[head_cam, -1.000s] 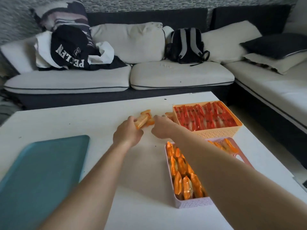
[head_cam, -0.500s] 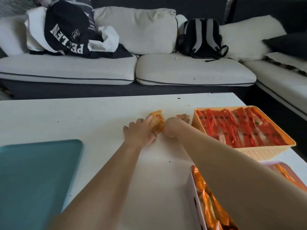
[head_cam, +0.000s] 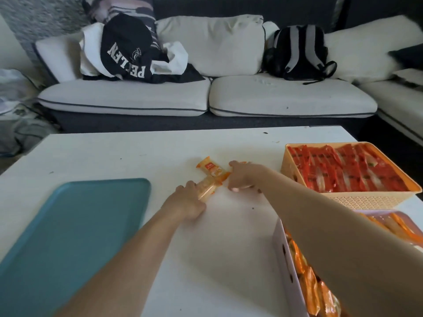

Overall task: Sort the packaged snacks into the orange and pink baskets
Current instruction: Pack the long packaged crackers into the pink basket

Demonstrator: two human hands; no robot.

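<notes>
My left hand (head_cam: 186, 201) is closed on an orange snack packet (head_cam: 208, 187) at the middle of the white table (head_cam: 114, 156). Just beyond it another orange packet (head_cam: 209, 169) lies flat on the table. My right hand (head_cam: 243, 178) rests palm down beside them, fingers curled over something orange that I cannot make out. The orange basket (head_cam: 357, 199) at the right is full of red packets. The pink basket (head_cam: 283, 261) at the near right holds several orange packets and is partly hidden by my right forearm.
A teal tray (head_cam: 68, 236) lies on the table at the near left. Behind the table stands a white sofa (head_cam: 274, 97) with a black cap (head_cam: 126, 49), cushions and a black backpack (head_cam: 297, 51).
My left hand has drawn back toward me with its packet. One orange packet now lies uncovered on the table. The camera has tilted up and left.
</notes>
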